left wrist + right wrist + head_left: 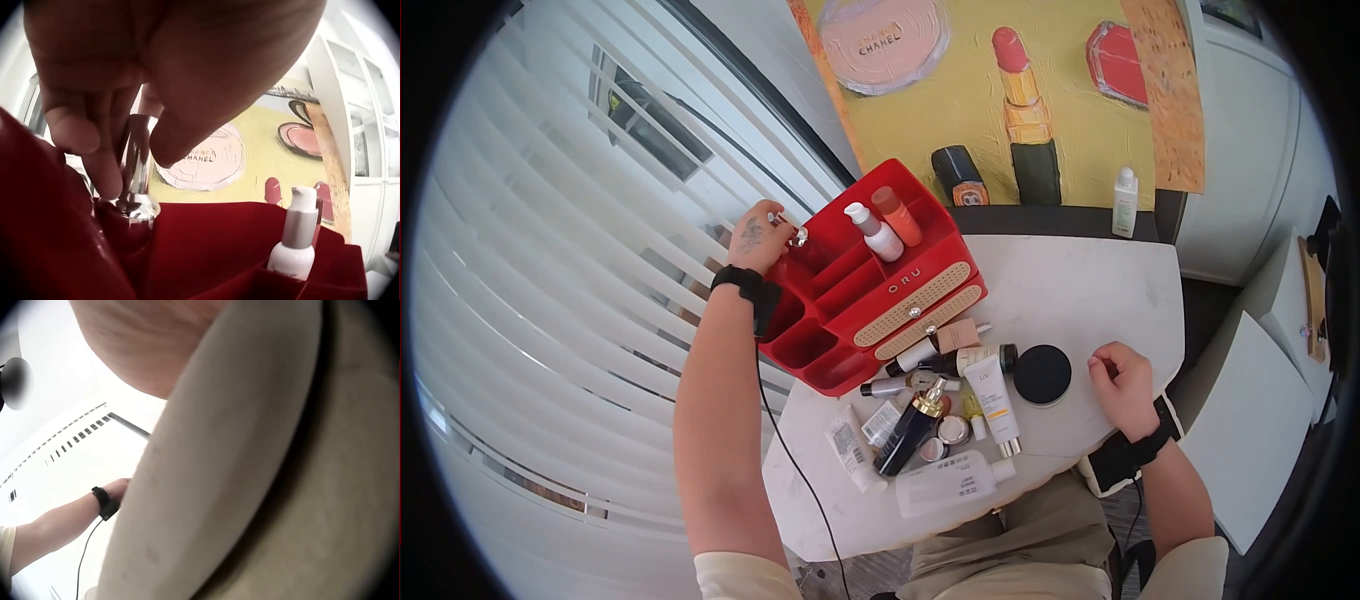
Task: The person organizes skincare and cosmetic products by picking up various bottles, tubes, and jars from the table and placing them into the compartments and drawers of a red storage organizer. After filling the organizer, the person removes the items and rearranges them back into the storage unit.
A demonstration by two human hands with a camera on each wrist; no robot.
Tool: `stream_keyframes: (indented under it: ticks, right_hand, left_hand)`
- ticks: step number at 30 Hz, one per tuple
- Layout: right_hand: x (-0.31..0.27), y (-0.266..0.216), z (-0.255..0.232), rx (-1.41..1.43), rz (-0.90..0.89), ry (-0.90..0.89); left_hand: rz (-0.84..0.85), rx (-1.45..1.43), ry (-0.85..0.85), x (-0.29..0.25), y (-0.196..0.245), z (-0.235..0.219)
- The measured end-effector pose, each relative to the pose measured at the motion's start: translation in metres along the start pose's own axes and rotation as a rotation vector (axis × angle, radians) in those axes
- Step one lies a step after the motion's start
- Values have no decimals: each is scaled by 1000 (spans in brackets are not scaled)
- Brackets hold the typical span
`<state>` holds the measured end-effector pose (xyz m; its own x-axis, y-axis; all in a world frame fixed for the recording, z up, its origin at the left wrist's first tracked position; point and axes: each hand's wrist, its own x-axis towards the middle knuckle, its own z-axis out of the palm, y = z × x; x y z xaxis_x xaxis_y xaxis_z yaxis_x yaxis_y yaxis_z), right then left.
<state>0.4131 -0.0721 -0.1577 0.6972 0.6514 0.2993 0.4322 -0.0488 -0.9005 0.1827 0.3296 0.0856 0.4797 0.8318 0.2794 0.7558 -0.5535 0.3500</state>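
My left hand pinches the tall silver cap of a small bottle between thumb and fingers. The bottle's lower part is hidden inside the red organizer, at its back left compartment. A white pump bottle and an orange bottle stand upright in other compartments of the organizer. My right hand rests at the table's right side with its fingers loosely curled and holds nothing. Closest to it lies a round black-topped container.
Cosmetics crowd the table in front of the organizer: a white tube, a dark pump bottle, a clear bottle and several small jars. A white bottle stands at the back right. Window blinds run along the left.
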Motion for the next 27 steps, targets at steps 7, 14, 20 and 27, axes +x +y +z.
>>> stream_keyframes:
  ticks: [7,14,20,27]
  right_hand:
    - [1,1,0,-5,-14,7]
    - [-1,2,2,-30,-17,5]
    - [-3,4,5,-40,-43,19]
    - [-5,3,5,-74,-79,15]
  left_hand:
    - [135,155,140,-2,-18,1]
    - [8,-258,311,-88,10,-64]
    - [-285,-869,45,-183,-44,-33]
    - [-620,-1427,-120,-257,-112,62]
